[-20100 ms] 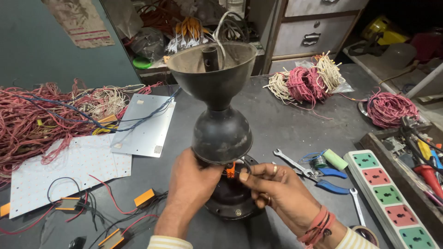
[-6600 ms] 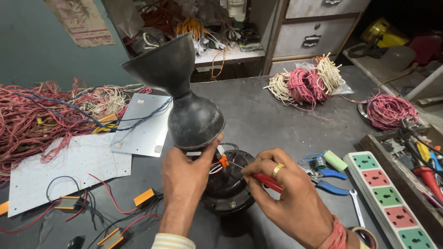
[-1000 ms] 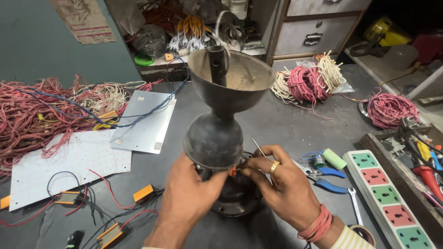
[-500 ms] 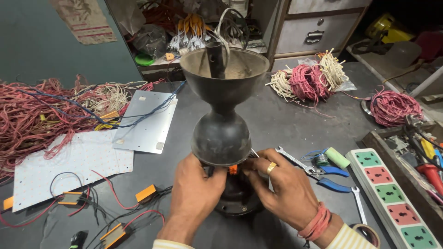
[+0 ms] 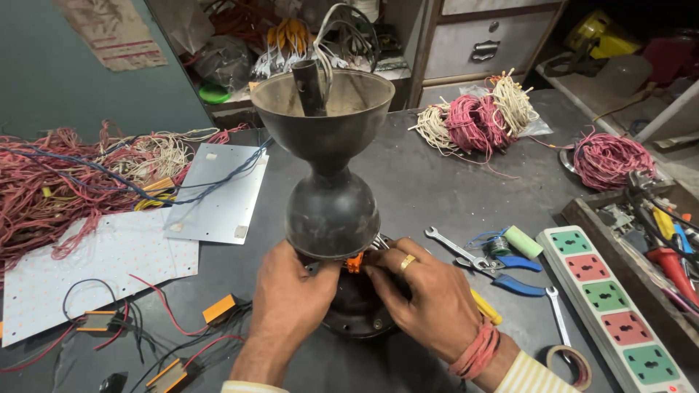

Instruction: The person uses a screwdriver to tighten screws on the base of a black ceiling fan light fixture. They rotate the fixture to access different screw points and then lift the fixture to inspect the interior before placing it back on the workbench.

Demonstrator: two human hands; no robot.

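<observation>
A dark, hourglass-shaped metal fan housing [image 5: 329, 167] stands upright on a round black motor base [image 5: 357, 309] on the grey workbench [image 5: 429, 182]. A short tube rises from its open top cup. My left hand [image 5: 291, 298] grips under the lower bulb on the left. My right hand [image 5: 422, 295], with a ring and red wrist threads, pinches at a small orange connector [image 5: 354, 263] and wires just below the bulb. A yellow-handled tool [image 5: 486, 307] pokes out from beneath my right hand.
Spanners [image 5: 455, 249], blue-handled pliers [image 5: 513, 273] and a green roll [image 5: 523, 241] lie right of the base. A multi-socket power strip [image 5: 611, 306], tape roll [image 5: 570, 364] and tool tray [image 5: 655, 233] are further right. Wire bundles [image 5: 65, 182], white panels [image 5: 218, 193] and wired orange parts [image 5: 218, 308] lie left.
The housing has stayed upright with small shifts. Both hands have closed in under the lower bulb around the orange connector, and the thin tool my right hand held up is no longer raised.
</observation>
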